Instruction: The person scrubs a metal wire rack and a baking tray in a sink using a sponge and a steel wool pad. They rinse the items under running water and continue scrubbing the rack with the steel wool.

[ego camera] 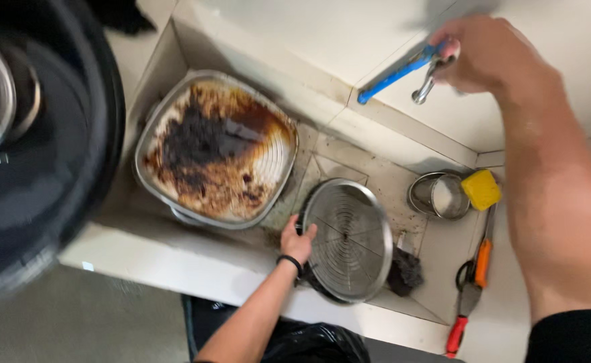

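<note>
Round steel tray (349,238) upright, rim within left hand's (297,240) curled fingers (307,232).

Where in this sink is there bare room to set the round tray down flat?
Little. The burnt pan fills the left, the round tray held by the left hand the middle, and the cup, sponge and scissors crowd the right. Bare tile shows only between pan, tray and cup. The ledge behind is free.

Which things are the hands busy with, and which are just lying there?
In use: round metal tray, held by left hand; tap, lever gripped by right hand.
Lying about: burnt pan, metal cup, yellow sponge, scissors.
</note>
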